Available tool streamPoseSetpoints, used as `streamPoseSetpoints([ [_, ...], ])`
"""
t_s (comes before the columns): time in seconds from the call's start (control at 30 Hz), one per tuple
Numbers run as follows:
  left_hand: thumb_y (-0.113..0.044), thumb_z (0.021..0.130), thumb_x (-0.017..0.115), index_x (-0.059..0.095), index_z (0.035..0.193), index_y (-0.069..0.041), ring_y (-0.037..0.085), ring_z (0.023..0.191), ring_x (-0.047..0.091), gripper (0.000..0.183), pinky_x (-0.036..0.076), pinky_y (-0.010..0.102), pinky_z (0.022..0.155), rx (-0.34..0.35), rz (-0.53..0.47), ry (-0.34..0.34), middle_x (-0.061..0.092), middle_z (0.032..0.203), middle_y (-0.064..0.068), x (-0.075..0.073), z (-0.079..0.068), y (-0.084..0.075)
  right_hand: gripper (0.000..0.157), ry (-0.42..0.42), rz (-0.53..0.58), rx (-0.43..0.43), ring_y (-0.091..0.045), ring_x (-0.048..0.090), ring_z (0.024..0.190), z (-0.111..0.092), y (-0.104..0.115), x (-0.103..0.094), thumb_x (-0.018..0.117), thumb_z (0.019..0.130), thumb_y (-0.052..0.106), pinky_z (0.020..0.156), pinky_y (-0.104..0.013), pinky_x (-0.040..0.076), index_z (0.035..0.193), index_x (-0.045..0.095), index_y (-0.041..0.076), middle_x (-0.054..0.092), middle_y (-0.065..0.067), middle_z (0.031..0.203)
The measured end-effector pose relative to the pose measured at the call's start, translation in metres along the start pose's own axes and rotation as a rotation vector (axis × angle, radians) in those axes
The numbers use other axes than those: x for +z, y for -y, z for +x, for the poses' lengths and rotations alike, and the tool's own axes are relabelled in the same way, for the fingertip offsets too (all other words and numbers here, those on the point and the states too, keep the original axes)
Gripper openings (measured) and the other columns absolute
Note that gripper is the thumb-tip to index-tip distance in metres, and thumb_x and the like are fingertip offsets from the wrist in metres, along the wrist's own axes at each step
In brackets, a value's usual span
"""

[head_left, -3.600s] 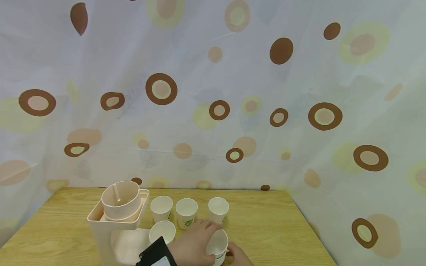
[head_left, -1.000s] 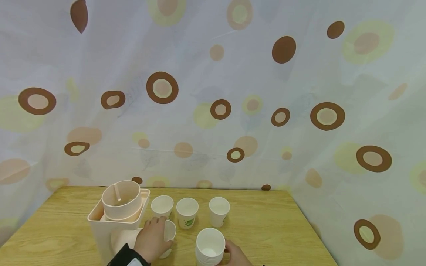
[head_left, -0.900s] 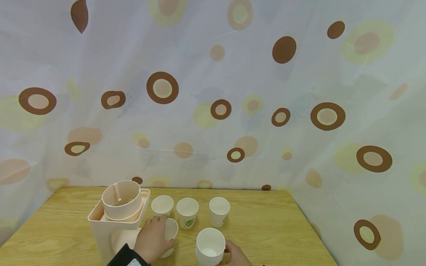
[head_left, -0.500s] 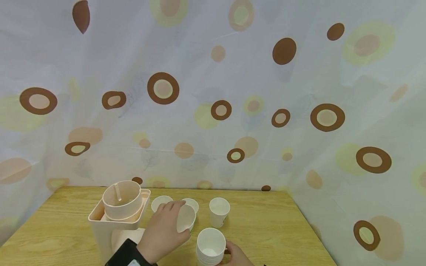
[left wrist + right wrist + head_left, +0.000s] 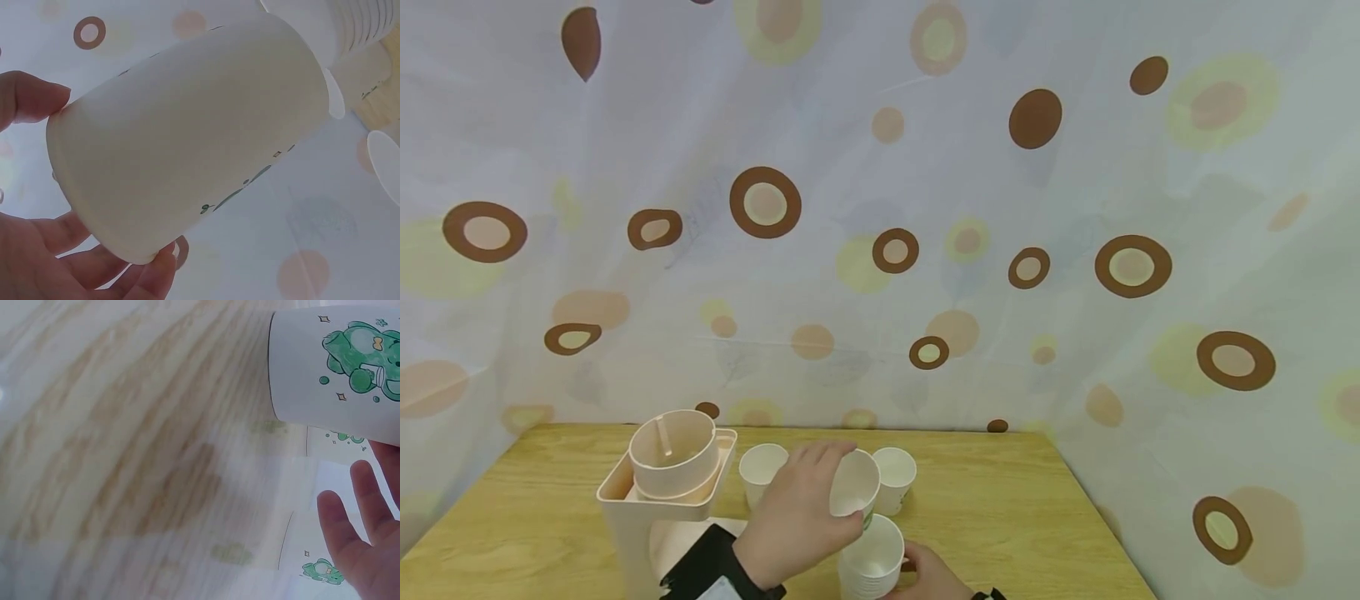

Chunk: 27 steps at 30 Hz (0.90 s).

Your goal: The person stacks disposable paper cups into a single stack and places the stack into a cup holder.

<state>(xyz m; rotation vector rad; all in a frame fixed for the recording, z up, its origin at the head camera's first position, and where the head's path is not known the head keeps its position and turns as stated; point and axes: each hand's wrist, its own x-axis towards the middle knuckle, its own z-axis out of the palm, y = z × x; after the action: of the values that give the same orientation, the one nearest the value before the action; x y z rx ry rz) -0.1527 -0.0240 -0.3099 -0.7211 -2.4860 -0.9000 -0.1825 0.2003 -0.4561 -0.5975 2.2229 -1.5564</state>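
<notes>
My left hand (image 5: pixel 793 517) grips a white paper cup (image 5: pixel 854 492) between thumb and fingers, tilted just above and behind a stack of paper cups (image 5: pixel 871 560). In the left wrist view, thumb and fingertips hold this cup (image 5: pixel 187 137) near its base end, and the nested rims of the stack (image 5: pixel 369 28) show at upper right. My right hand (image 5: pixel 932 575) holds the stack at its right side. The right wrist view shows the stack's lowest cup (image 5: pixel 350 369), printed with a green bear, beside fingers (image 5: pixel 340 519) of the right hand.
Behind stand a paper cup (image 5: pixel 762 471) at left and another paper cup (image 5: pixel 895 479) at right; the left hand hides the space between. A cream rectangular holder (image 5: pixel 647 542) with a round cylinder (image 5: pixel 673 454) on top stands left on the wooden table (image 5: pixel 1000 500).
My left hand took the front-left cup from beside the cream holder, lifted it and carried it right to the stack. My right hand stays at the stack.
</notes>
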Motion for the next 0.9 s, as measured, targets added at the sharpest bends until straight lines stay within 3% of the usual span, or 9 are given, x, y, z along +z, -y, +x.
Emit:
streamPoseSetpoints([
  [0.13,-0.020,0.063,0.076,0.058,0.118,-0.005,0.025,0.104,0.054,0.059,0.046,0.042,0.084,0.017,-0.021,0.021,0.062,0.111,0.008,0.003,0.000,-0.002,0.053,0.026,0.005,-0.014,-0.003,0.056,0.099,0.000,-0.001,-0.001,0.073,0.081,0.018,0.085,-0.032,0.044,0.124,0.052,-0.005,0.058,-0.022,0.120],
  [0.4,-0.021,0.065,0.076,0.057,0.117,-0.006,0.021,0.099,0.053,0.058,0.047,0.037,0.081,0.079,-0.009,0.051,0.061,0.111,0.005,0.013,-0.001,-0.002,0.050,0.016,0.017,0.033,-0.014,0.055,0.102,0.001,0.000,-0.001,0.072,0.081,0.017,0.086,-0.040,0.046,0.124,0.053,0.000,0.060,-0.017,0.120],
  [0.67,-0.022,0.065,0.075,0.057,0.117,-0.006,0.020,0.101,0.053,0.057,0.048,0.033,0.082,0.117,0.030,0.071,0.060,0.114,0.004,0.020,-0.005,0.001,0.051,0.039,0.006,-0.012,0.001,0.054,0.099,0.002,0.000,-0.002,0.070,0.083,0.020,0.086,-0.035,0.044,0.124,0.052,-0.004,0.059,-0.023,0.121],
  [0.9,-0.024,0.069,0.074,0.054,0.121,-0.006,0.022,0.105,0.051,0.059,0.047,0.033,0.084,0.103,-0.002,0.171,0.057,0.122,0.006,0.019,-0.009,0.001,0.048,0.029,-0.012,-0.032,0.003,0.054,0.098,0.000,0.000,-0.002,0.071,0.081,0.014,0.083,-0.029,0.043,0.121,0.053,-0.005,0.061,-0.020,0.118],
])
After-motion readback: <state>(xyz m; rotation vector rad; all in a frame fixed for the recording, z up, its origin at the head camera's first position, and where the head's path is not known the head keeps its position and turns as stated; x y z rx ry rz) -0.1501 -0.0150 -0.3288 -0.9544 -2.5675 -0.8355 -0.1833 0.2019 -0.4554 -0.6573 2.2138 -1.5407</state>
